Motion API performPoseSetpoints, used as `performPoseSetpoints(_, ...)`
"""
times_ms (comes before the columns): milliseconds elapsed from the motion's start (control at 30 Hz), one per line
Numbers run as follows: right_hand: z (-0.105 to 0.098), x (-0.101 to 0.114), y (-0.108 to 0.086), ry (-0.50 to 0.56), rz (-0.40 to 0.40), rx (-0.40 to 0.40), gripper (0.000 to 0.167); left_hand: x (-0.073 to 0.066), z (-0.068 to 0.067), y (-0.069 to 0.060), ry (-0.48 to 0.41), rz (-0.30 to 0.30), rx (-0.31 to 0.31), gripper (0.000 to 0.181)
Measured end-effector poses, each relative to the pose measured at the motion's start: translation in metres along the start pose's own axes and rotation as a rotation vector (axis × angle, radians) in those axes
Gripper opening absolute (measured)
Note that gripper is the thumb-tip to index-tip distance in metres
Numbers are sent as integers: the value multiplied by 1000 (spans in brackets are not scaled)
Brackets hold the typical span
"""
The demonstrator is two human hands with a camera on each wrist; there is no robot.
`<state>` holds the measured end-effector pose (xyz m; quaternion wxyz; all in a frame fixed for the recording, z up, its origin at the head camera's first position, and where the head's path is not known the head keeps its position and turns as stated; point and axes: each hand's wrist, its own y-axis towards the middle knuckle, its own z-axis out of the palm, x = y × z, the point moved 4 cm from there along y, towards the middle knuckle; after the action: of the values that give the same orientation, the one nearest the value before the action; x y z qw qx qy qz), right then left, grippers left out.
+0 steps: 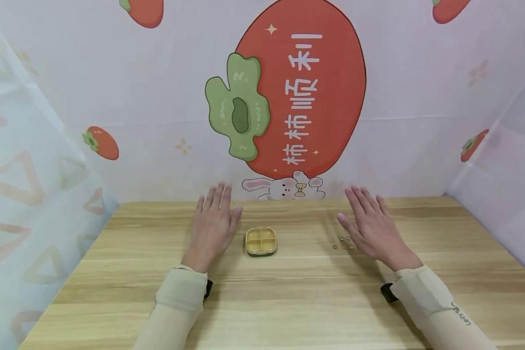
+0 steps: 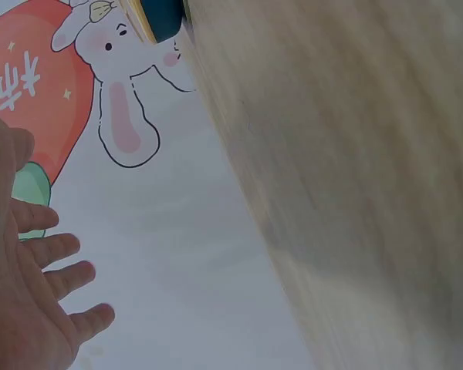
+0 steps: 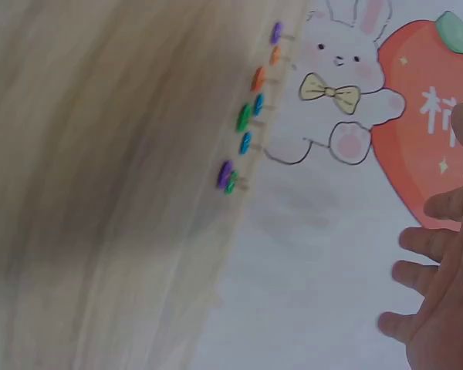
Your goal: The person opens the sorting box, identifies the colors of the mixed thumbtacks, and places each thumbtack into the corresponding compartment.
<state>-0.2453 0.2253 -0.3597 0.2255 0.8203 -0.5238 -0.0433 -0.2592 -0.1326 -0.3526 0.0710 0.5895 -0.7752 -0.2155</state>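
Note:
My left hand (image 1: 212, 228) is held out over the left part of the table, palm down, its fingers extended and holding nothing. Just to its right sits a small yellow box (image 1: 261, 241) with four compartments; a dark teal side of this box (image 2: 163, 19) shows at the top of the left wrist view. My right hand (image 1: 376, 231) is also stretched out with nothing in it. Beside its thumb lie several tiny coloured discs (image 1: 342, 238), partly covered by the hand. The right wrist view shows purple, orange, blue and green discs (image 3: 244, 117); their exact kind is too small to tell.
A wood-grain table (image 1: 262, 301) spreads beneath both hands. Behind it rises a white backdrop (image 1: 157, 160) printed with persimmons and a rabbit. Patterned cloth sides (image 1: 39, 194) stand at left and right. A dark band (image 1: 389, 292) is on the right wrist.

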Motion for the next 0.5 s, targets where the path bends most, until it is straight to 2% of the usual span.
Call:
performPoseSetpoints(167, -3, 9, 3, 79, -6, 11, 69, -4, 0, -1, -21, 39, -21, 56)
performPoseSetpoints(300, -4, 18, 5, 126, 6, 40, 66, -8, 0, 0, -32, 57, -9, 50)
performPoseSetpoints(367, -4, 21, 5, 136, 6, 47, 64, -9, 1, 0, -39, 63, 20, 49)
performPoseSetpoints(500, -1, 29, 8, 143, -8, 56, 59, -13, 4, 1, -56, 73, 120, 48)
